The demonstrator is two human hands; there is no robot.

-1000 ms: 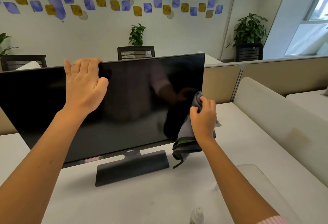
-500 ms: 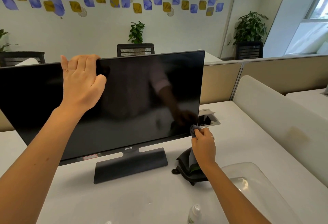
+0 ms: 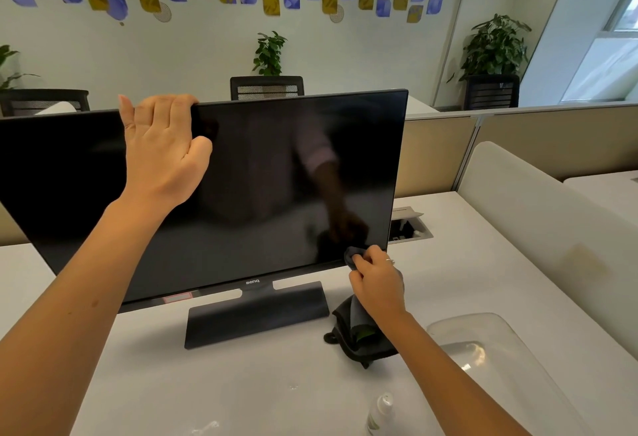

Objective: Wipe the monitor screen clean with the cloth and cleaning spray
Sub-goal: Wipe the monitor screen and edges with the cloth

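Pressing a bunched grey microfibre cloth (image 3: pixel 355 318) against the lower right corner of the wide black flat-panel monitor (image 3: pixel 276 187), the right hand (image 3: pixel 376 283) sits about where it was half a second ago, well below its mid-screen spot a second back. Its fingers pinch the cloth's top; the rest trails onto the white desk (image 3: pixel 241 384). The left hand (image 3: pixel 162 156) stays spread, fingers hooked over the monitor's top edge. A small white spray bottle (image 3: pixel 379 415) stands near the front edge, beside a clear plastic cover (image 3: pixel 500 359).
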